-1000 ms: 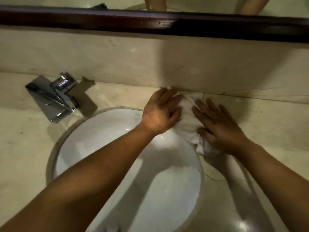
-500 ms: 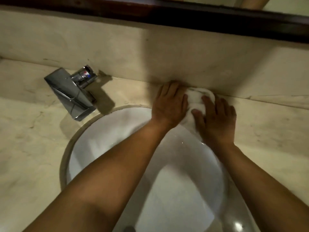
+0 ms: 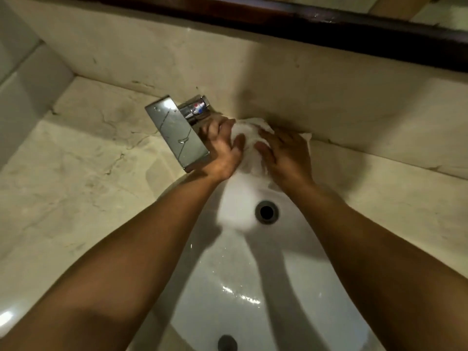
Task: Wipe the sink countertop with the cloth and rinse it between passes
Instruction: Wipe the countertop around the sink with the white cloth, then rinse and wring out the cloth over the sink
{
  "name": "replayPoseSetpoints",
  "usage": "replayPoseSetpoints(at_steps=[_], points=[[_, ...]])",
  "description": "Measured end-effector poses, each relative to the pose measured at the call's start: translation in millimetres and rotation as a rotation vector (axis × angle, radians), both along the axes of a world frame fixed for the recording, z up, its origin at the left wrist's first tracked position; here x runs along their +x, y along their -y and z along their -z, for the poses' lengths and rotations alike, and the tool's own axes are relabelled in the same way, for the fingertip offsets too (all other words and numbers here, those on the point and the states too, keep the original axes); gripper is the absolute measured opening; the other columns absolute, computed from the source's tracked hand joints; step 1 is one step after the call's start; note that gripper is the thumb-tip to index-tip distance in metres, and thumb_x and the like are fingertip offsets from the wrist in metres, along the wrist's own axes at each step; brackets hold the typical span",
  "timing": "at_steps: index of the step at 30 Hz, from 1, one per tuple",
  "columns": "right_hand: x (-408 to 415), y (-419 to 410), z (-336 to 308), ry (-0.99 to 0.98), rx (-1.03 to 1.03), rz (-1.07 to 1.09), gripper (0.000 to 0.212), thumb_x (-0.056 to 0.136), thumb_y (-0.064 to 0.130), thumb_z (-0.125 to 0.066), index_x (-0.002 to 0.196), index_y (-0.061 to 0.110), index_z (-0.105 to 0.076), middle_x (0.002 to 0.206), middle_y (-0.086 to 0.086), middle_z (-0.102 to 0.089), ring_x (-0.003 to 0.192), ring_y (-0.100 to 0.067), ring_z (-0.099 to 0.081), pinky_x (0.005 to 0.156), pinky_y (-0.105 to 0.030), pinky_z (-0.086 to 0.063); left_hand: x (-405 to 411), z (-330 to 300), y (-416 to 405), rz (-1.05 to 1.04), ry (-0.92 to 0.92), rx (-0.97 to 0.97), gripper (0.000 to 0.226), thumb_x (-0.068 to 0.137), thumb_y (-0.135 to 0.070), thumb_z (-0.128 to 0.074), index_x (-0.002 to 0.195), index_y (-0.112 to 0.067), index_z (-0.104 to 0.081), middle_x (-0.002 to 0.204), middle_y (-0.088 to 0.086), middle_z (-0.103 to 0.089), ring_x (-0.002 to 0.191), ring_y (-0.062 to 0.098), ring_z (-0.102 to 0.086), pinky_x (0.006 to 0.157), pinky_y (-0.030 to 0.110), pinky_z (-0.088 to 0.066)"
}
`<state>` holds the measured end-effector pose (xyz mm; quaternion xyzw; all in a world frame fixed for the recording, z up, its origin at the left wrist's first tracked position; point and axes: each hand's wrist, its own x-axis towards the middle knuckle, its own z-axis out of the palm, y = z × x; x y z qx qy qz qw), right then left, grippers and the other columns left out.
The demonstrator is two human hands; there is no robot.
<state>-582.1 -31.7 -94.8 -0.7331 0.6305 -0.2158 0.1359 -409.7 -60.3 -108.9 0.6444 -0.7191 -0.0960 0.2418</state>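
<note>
Both hands press flat on the cloth (image 3: 249, 138), left hand (image 3: 222, 150) and right hand (image 3: 286, 158), fingers mostly straight and spread, not closed around it. Since a moment ago I have slid the cloth left along the back of the counter (image 3: 83, 158), from right of the sink (image 3: 243, 287) to just beside the tap (image 3: 177, 133). I think this pass is nearly finished and rinsing comes soon. The sink holds only some water drops around its drain (image 3: 266, 212).
</note>
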Motion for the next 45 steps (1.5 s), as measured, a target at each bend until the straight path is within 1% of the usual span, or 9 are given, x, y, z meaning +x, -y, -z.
replayPoseSetpoints(at_steps=[4, 10, 13, 18, 22, 26, 31, 41, 45], points=[[-8.4, -17.6, -15.6, 0.16, 0.11, 0.068, 0.043, 0.101, 0.041, -0.045, 0.121, 0.012, -0.069, 0.121, -0.016, -0.068, 0.112, -0.035, -0.059, 0.084, -0.03, -0.039, 14.4, -7.6, -22.3, 0.258, 0.013, 0.312, 0.104, 0.062, -0.073, -0.045, 0.152, -0.024, -0.026, 0.157, 0.009, -0.02, 0.146, 0.032, -0.01, 0.12, 0.047, -0.008], [-10.7, -52.0, -50.6, 0.649, 0.277, 0.237, 0.028, 0.1, 0.025, -0.059, 0.077, 0.011, -0.067, 0.067, 0.007, -0.06, 0.06, 0.004, -0.054, 0.059, -0.02, -0.04, -6.2, -34.0, -45.6, 0.152, -0.05, 0.165, 0.051, 0.072, -0.036, -0.072, 0.118, -0.016, -0.062, 0.114, 0.012, -0.06, 0.109, 0.036, -0.049, 0.092, 0.043, -0.043], [-17.7, -81.1, -67.0, 0.765, 0.337, 0.334, 0.027, 0.097, 0.025, -0.063, 0.086, 0.002, -0.072, 0.072, 0.002, -0.065, 0.063, -0.003, -0.055, 0.059, -0.017, -0.045, -16.8, -42.2, -74.2, 0.166, -0.133, 0.243, 0.049, 0.072, -0.033, -0.07, 0.118, -0.018, -0.061, 0.114, 0.01, -0.063, 0.108, 0.035, -0.054, 0.09, 0.045, -0.046], [-21.3, -112.4, -99.2, 0.975, 0.41, 0.523, 0.024, 0.096, 0.025, -0.065, 0.078, 0.011, -0.071, 0.065, 0.005, -0.071, 0.061, -0.005, -0.065, 0.058, -0.019, -0.051, -34.9, -79.9, -129.5, 0.29, -0.462, 0.276, 0.065, 0.074, -0.018, -0.072, 0.135, -0.019, -0.051, 0.119, -0.003, -0.055, 0.114, 0.018, -0.05, 0.096, 0.023, -0.038], [-24.9, -129.9, -129.8, 1.068, 0.408, 0.756, 0.031, 0.095, 0.036, -0.064, 0.079, 0.009, -0.067, 0.077, -0.01, -0.07, 0.067, -0.019, -0.066, 0.062, -0.028, -0.053, -47.0, -119.6, -166.7, 0.224, -0.687, 0.291, 0.038, 0.083, -0.024, -0.072, 0.118, -0.027, -0.056, 0.114, -0.004, -0.063, 0.102, 0.009, -0.061, 0.086, 0.027, -0.05], [-17.2, -140.7, -159.1, 1.144, 0.388, 0.844, 0.043, 0.09, 0.047, -0.066, 0.097, 0.004, -0.07, 0.085, -0.015, -0.075, 0.074, -0.029, -0.073, 0.075, -0.043, -0.061, -53.3, -156.0, -193.7, 0.206, -0.546, 0.261, 0.035, 0.078, -0.049, -0.072, 0.098, -0.023, -0.062, 0.12, -0.007, -0.057, 0.109, 0.008, -0.053, 0.094, 0.03, -0.046], [0.2, -154.2, -195.1, 1.224, 0.348, 0.91, 0.036, 0.094, 0.039, -0.063, 0.096, 0.004, -0.067, 0.095, -0.015, -0.073, 0.084, -0.033, -0.071, 0.082, -0.046, -0.06, -45.4, -199.1, -205.9, 0.203, -0.423, 0.201, 0.038, 0.084, -0.045, -0.069, 0.114, -0.021, -0.071, 0.139, -0.001, -0.052, 0.124, 0.01, -0.047, 0.094, 0.017, -0.031], [24.1, -168.1, -266.5, 1.388, 0.218, 0.953, 0.041, 0.09, 0.027, -0.068, 0.123, 0.008, -0.053, 0.115, -0.02, -0.065, 0.091, -0.038, -0.069, 0.082, -0.053, -0.059, -50.8, -277.9, -222.8, 0.17, -0.903, 0.254, 0.013, 0.094, -0.017, -0.061, 0.097, -0.007, -0.07, 0.112, 0.003, -0.069, 0.094, 0.006, -0.063, 0.087, 0.027, -0.054], [19.3, -184.8, -290.1, 1.464, 0.244, 0.768, 0.048, 0.092, 0.007, -0.057, 0.137, 0.022, -0.051, 0.112, -0.016, -0.067, 0.085, -0.028, -0.071, 0.071, -0.04, -0.062, -65.0, -316.3, -220.8, 0.093, -1.1, 0.328, 0.014, 0.101, -0.023, -0.047, 0.092, -0.016, -0.055, 0.093, -0.003, -0.074, 0.085, 0.014, -0.07, 0.078, 0.039, -0.059]])
